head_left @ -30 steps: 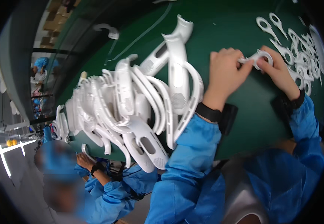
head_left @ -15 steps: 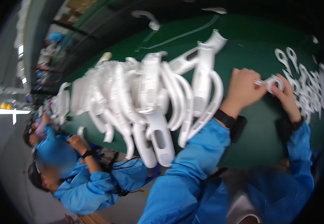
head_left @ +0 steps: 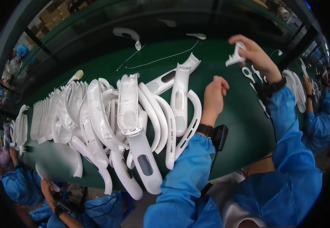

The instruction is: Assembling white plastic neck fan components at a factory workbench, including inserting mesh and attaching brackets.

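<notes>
My right hand (head_left: 257, 55) is raised over the far right of the green table, closed on a small white plastic part (head_left: 235, 57) with a ring-like end and short prongs. The fingers partly cover it. My left hand (head_left: 214, 95) hovers over the table to its lower left, fingers loosely curled, with nothing visible in them. Nearest to it are a curved white plastic strip with slots (head_left: 192, 121) and a long white shell with an oval window (head_left: 180, 100). Below my right hand lie a few small white ring-ended parts (head_left: 247, 75).
Many white curved shells (head_left: 96, 110) are heaped at left on the green table (head_left: 241, 133). Farther back lie a curved white piece (head_left: 127, 33) and a white part with a thin cord (head_left: 197, 36). Co-workers in blue sleeves (head_left: 74, 218) work at left and at right (head_left: 318, 125).
My hands have come apart. My right hand has lifted away with the small white part, up and left in the picture. My left hand has let go of it. The view has turned.
</notes>
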Available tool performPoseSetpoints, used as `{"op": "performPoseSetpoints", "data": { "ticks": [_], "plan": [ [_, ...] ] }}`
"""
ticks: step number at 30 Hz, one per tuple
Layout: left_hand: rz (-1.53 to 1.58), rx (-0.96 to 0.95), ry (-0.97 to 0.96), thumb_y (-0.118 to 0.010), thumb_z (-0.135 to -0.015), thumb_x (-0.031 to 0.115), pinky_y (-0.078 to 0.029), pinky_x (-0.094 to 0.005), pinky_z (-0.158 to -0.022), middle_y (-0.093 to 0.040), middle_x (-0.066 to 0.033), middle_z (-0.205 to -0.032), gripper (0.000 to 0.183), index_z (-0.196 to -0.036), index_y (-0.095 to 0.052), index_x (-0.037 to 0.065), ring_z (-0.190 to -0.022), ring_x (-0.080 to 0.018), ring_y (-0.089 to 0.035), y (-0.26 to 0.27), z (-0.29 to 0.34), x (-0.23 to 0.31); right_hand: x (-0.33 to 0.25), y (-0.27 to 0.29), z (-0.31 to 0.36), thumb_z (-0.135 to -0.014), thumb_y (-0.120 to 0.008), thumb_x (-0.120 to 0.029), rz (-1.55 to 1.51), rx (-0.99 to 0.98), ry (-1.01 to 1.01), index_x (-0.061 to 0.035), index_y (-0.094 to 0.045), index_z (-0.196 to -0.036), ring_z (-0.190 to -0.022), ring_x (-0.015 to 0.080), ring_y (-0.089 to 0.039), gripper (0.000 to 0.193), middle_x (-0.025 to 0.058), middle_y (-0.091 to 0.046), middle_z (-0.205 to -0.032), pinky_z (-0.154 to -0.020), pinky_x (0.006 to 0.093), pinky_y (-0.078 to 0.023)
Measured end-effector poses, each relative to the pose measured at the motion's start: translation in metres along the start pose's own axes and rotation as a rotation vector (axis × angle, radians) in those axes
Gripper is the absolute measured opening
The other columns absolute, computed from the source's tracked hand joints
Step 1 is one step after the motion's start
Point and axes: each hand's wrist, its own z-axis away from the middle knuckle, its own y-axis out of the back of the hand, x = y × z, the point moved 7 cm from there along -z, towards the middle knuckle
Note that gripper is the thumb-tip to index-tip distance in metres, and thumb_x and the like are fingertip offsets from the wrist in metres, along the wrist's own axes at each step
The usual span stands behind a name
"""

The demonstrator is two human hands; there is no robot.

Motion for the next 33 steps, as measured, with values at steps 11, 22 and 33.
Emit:
{"op": "performPoseSetpoints", "data": {
  "ticks": [11, 22, 33],
  "plan": [
    [-0.221, 0.264, -0.046, -0.047, -0.093, 0.016, -0.038, -0.0309, -0.053, -0.054, -0.0096, -0.059, 0.029, -0.077, -0.058, -0.006, -0.055, -0.0117, -0.049, 0.015, -0.004, 0.007, 0.020, -0.143, -0.224, -0.090, -0.058, -0.037, 0.352, -0.292, -0.147, -0.0089, -0.066, -0.112, -0.087, 0.0187, -0.064, 0.036, 0.0087, -0.064, -0.106, -0.069, 0.0312, -0.052],
    [-0.162, 0.354, -0.074, -0.057, -0.087, 0.015, -0.044, -0.0338, -0.052, -0.060, -0.0202, -0.064, 0.024, -0.081, -0.059, -0.008, -0.056, -0.0230, -0.060, 0.033, 0.000, 0.011, 0.048, -0.180, -0.309, -0.079, -0.067, -0.030, 1.017, -0.176, 0.010, -0.0051, -0.067, -0.105, -0.090, 0.0366, -0.066, 0.035, 0.0208, -0.066, -0.103, -0.075, 0.0429, -0.053],
    [-0.129, 0.403, -0.097, -0.048, -0.095, 0.017, -0.032, -0.0260, -0.047, -0.049, -0.0020, -0.058, 0.023, -0.079, -0.056, 0.002, -0.054, -0.0064, -0.044, 0.028, 0.001, 0.013, -0.033, -0.005, -0.129, -0.088, -0.058, -0.014, 0.028, 0.290, -0.101, -0.0016, -0.060, -0.083, -0.067, 0.0138, -0.062, 0.014, 0.0094, -0.063, -0.074, -0.059, 0.0258, -0.049]
  ]
}}
